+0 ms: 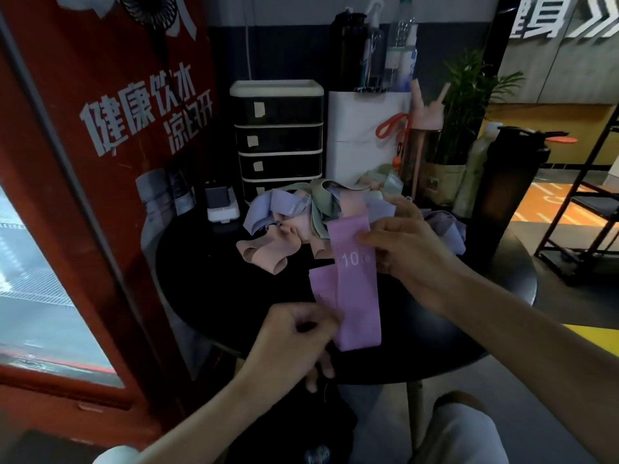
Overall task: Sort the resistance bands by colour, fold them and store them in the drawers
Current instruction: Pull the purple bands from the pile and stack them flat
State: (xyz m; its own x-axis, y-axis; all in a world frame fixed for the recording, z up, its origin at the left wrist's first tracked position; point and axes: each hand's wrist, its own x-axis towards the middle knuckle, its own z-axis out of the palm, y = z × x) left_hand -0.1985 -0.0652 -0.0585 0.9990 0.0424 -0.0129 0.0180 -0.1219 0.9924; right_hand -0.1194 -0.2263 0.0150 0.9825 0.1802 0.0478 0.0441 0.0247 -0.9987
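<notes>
held item: mauve flat fabric resistance band (360,296), one wide loop with a matte woven surface and a white "10" printed on its upper half; it hangs lengthwise just above the counter, with a second layer showing out to the left of the main strip.
right side: right grip (412,259) pinches the band's upper right edge beside the print, with the thumb on the front face and the fingers behind.
left side: left grip (294,336) is curled, its thumb and fingertips nipping the band's lower left edge near the bottom fold.
position: the band spans between the two grips, the right one higher and farther, the left one lower and nearer.
support: round black counter (207,269), smooth and dark.
unsorted stock: heap of soft fabric bands (321,202) in lilac, sage green and dusty pink, lying behind the held band; they are tangled, so the number cannot be told.
loose item: one crumpled peach fabric band (264,252) at the heap's near left edge.
storage: one black plastic drawer unit with white frame (278,135) at the back of the counter; four drawer fronts show, all shut, the lowest partly hidden by the heap; pale paper labels are on the upper three.
adjacent: white box (361,128) just beside the unit, with one orange rubber loop (390,125) hanging on its front.
</notes>
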